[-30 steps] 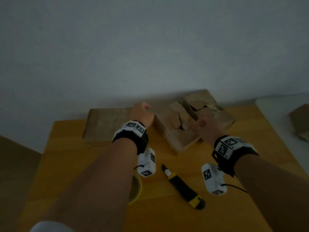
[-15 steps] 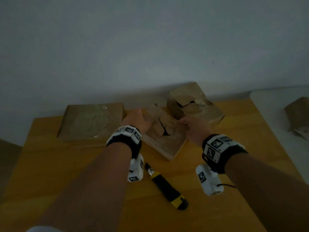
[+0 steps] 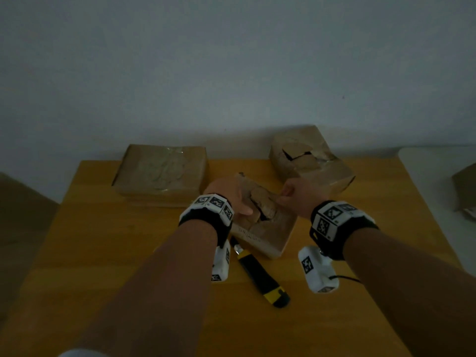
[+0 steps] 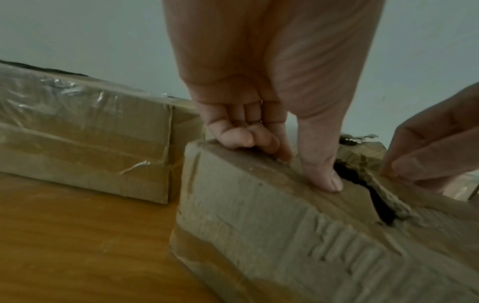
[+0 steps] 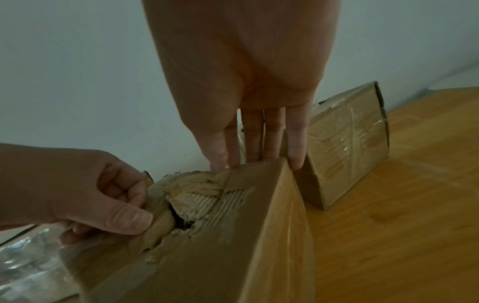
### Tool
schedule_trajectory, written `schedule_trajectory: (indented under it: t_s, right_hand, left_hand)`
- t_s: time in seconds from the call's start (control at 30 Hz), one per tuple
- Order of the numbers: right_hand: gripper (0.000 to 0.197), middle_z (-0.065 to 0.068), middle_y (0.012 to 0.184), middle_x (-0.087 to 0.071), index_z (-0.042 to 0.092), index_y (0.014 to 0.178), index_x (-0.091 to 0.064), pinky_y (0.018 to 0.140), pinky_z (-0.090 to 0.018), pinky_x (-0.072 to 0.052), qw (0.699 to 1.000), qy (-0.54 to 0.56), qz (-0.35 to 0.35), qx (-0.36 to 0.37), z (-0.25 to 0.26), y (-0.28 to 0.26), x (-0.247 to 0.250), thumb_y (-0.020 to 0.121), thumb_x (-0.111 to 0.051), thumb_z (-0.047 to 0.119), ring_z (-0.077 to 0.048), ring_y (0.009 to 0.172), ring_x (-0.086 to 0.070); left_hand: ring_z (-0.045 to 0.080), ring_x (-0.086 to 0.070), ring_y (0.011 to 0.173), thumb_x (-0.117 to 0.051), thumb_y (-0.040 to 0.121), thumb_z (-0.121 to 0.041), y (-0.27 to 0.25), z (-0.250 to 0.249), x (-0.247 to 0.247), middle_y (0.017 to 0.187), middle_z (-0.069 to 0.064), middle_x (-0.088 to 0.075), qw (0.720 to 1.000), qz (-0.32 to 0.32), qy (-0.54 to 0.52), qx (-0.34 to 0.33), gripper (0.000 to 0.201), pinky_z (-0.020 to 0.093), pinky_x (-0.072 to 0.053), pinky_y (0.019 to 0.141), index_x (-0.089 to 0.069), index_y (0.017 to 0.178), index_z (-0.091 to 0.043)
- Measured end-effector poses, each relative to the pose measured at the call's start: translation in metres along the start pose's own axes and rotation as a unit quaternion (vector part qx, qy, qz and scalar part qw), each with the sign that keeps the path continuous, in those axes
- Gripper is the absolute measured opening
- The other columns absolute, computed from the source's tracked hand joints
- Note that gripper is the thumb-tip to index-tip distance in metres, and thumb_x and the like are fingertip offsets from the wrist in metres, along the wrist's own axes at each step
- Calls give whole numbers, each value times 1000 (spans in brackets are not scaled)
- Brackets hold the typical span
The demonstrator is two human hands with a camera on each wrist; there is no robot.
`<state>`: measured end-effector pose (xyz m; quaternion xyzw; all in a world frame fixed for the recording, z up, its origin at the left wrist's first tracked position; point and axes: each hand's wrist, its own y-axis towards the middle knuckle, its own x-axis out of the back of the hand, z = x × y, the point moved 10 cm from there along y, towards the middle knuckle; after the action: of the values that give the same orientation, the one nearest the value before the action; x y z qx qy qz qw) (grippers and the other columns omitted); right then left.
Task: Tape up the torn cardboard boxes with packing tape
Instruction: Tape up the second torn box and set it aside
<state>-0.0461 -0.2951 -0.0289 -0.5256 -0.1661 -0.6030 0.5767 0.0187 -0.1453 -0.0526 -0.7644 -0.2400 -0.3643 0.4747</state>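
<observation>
Between both hands, torn box [image 3: 268,233] lies diagonally, near corner pointing right.

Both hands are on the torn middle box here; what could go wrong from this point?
1. The torn box has ragged, crushed edges round its hole; the left hand and right hand, pulling there, may widen the tear.
2. The utility knife lies right beside that box, under the wrists, and might get knocked.
3. No tape roll is visible now, so both hands may have to let go.
</observation>
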Motion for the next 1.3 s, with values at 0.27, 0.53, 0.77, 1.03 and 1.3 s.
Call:
schedule_trajectory:
  t_s: [0.27, 0.53, 0.77, 1.03, 1.3]
  right_hand:
    - [38, 5, 83, -51, 20, 94, -51, 66, -30, -41, 999, 9, 11, -38, -7, 16, -20, 80, -72, 49, -17, 81, -52]
    - [42, 1, 93, -53, 19, 97, -49, 73, -33, -44, 998, -9, 31, -52, -8, 21, -28, 79, -72, 49, -21, 87, -53]
    - [37, -2, 80, -50, 15, 88, -49, 61, -31, -41, 999, -40, -5, -15, 23, 13, -8, 85, -65, 48, -19, 72, -48]
    - [12, 2, 80, -61, 22, 80, -55, 62, -24, -41, 989, -4, -51, 140, 136, -14, -20, 91, -55, 21, -16, 78, -58]
    - [28, -19, 101, -70, -5, 101, -69, 84, -42, -52, 975, -54, 103, 189, 177, -33, -126, 94, -55, 18, -35, 94, -65]
  left_hand:
    - [25, -66, 91, -77, 69, -53, 4, 4, 4, 96, 7, -70, 1000, -25, -11, -7, 45, 33, -55, 76, -67, 83, -12]
    - [20, -66, 86, -76, 75, -45, 0, 4, 5, 86, 3, -70, 999, -4, -43, -22, 33, 32, -56, 79, -72, 81, -13]
    - [16, -69, 75, -74, 81, -26, -32, 35, 22, 74, 0, -71, 991, 4, -134, -24, 14, 28, -58, 70, -68, 71, -20]
    - [20, -58, 75, -63, 90, -26, -77, 133, 11, 83, 9, -61, 988, 49, -129, 73, 19, 28, -52, 72, -60, 79, -10]
    - [31, -58, 112, -72, 83, -34, -85, 190, -54, 135, 6, -53, 981, 98, -115, 124, 61, 41, -50, 91, -47, 136, -16]
